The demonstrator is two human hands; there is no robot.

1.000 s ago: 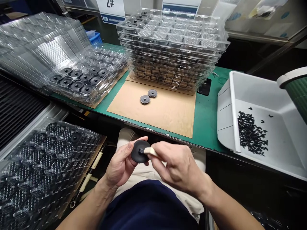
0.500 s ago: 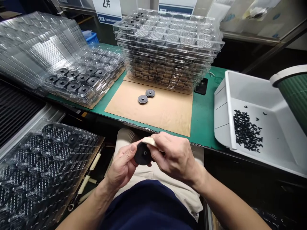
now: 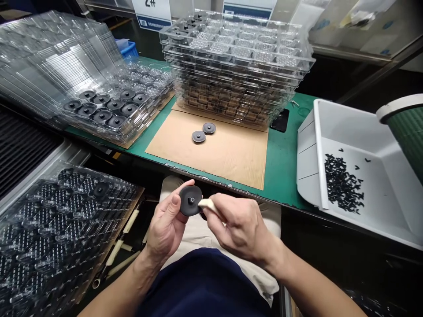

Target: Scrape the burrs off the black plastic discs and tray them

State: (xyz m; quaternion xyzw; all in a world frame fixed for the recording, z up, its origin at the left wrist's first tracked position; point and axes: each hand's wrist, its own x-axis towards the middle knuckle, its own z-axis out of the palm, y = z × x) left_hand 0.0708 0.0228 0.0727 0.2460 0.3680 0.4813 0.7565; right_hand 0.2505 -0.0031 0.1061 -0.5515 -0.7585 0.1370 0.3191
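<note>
Holding a black disc face-up against a cream strip

You grip the disc in your left hand, just past the worktop's front edge and above your beige trousers. Your left fingers are clamped around its rim. Its round face, with a small central stud, tilts up towards your head camera. Your right hand pinches the strip, whose long axis runs up and left from your fingers to the disc. Its tip touches the disc's face just beside the stud.

Ahead, a cardboard sheet lies at the worktop's front edge, with two similar discs close together on it. A tall stack of clear trays stands behind the sheet. Near the worktop's left end, another clear tray holds a group of discs. A further loaded tray sits below the worktop to your left. On your right, a white bin holds loose black pieces.
</note>
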